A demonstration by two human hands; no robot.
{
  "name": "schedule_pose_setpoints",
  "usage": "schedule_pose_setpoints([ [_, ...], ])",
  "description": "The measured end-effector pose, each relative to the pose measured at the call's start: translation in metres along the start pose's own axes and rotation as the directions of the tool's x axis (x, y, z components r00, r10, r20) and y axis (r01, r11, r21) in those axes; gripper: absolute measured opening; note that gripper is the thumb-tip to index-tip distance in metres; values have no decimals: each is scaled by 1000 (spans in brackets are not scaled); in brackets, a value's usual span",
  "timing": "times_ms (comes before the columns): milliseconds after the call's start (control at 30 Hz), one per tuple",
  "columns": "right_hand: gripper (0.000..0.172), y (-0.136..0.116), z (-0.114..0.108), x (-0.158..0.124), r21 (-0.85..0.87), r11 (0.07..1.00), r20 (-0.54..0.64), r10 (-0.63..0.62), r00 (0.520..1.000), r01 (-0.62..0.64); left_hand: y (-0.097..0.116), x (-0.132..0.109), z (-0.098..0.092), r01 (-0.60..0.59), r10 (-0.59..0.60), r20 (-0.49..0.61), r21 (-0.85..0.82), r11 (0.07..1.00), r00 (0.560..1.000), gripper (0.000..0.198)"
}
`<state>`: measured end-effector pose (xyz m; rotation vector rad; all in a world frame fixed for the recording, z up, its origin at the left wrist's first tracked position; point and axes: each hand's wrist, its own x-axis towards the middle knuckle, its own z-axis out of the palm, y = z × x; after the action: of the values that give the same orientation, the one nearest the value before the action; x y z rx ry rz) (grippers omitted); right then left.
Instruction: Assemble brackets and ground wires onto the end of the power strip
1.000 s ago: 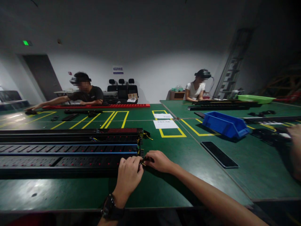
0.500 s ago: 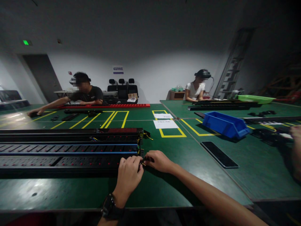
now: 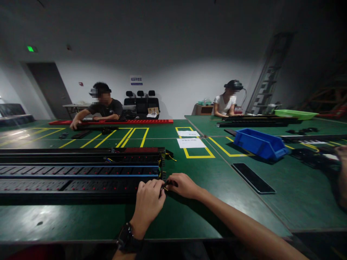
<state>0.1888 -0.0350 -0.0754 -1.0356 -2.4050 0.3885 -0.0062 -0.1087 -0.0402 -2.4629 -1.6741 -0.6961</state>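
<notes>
Long black power strips (image 3: 78,175) lie side by side on the green table (image 3: 206,180), their sockets facing up. My left hand (image 3: 148,202), with a dark watch on its wrist, is curled at the right end of the nearest strip, fingers pinched together. My right hand (image 3: 183,185) meets it from the right, fingers closed on a small dark part with thin wires at that end. What exactly each hand pinches is too small to make out.
A blue bin (image 3: 258,143) and a flat black panel (image 3: 252,177) lie to the right. White papers (image 3: 190,142) sit inside yellow floor-style markings. Two people work at far tables, one near a red strip (image 3: 114,122). Another person's hand (image 3: 342,173) shows at the right edge.
My hands have stayed put at the strip's end. The person at the far left has drawn their outstretched arm back toward the red strip and sat more upright.
</notes>
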Motion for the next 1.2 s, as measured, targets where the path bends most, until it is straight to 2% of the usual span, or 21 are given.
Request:
schedule_pose_setpoints([
  [1200,9,-4,-2,0,5,1000,-10,6,1000,-6,0,0,0,9,-9,11,11,1000,1000,22],
])
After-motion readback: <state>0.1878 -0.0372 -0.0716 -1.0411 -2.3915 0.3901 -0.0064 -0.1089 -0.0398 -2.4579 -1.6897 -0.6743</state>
